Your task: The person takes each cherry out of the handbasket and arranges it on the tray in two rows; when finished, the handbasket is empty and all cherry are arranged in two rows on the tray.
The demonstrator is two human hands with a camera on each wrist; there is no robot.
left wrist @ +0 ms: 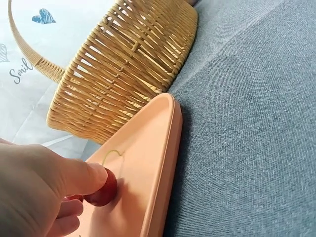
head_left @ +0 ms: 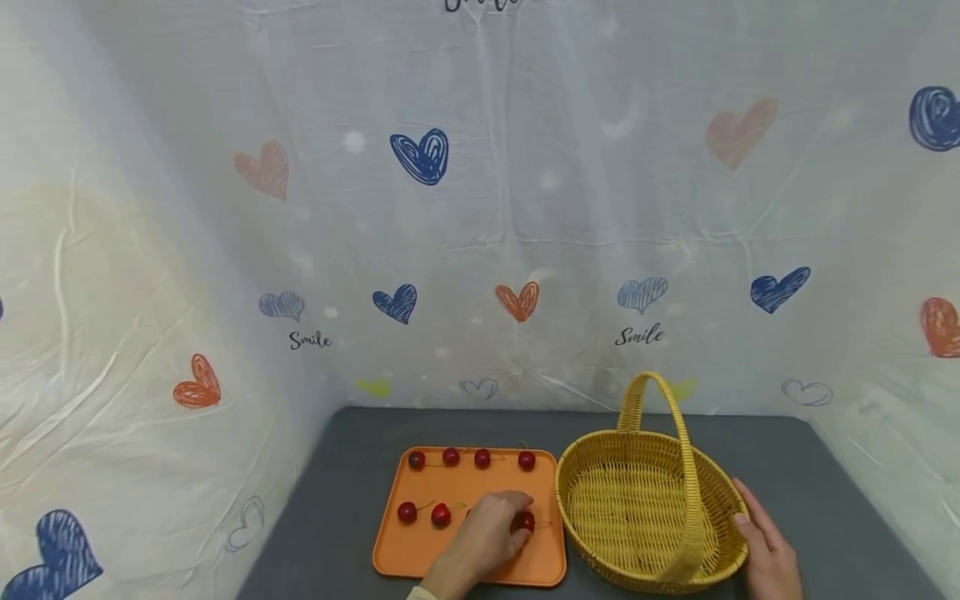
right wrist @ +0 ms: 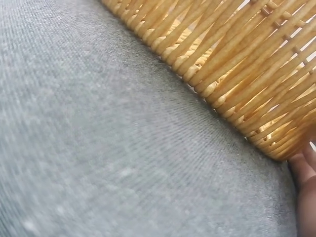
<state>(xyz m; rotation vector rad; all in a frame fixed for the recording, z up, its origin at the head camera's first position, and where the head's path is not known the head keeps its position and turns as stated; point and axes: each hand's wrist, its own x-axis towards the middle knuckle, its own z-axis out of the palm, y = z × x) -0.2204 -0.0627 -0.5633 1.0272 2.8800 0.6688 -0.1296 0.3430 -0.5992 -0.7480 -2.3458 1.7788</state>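
My left hand [head_left: 487, 533] reaches over an orange tray [head_left: 427, 560] and pinches a dark red cherry [head_left: 525, 522] between thumb and fingers. In the left wrist view the same cherry [left wrist: 104, 191] sits low at the tray surface, its thin green stem curving up. More cherries with stems lie in two rows on the tray, including one cherry [head_left: 441, 516] left of the hand; another is partly hidden behind it. My right hand [head_left: 772, 550] rests against the right outer side of a yellow wicker basket [head_left: 622, 508], fingers extended along its wall; in the right wrist view, fingers [right wrist: 305, 173] touch near the base.
The basket stands right beside the tray, its tall arched handle [head_left: 686, 467] rising over it. Both stand on a dark grey cloth-covered table [head_left: 330, 517]. A white curtain [head_left: 480, 217] printed with hearts hangs behind and along both sides.
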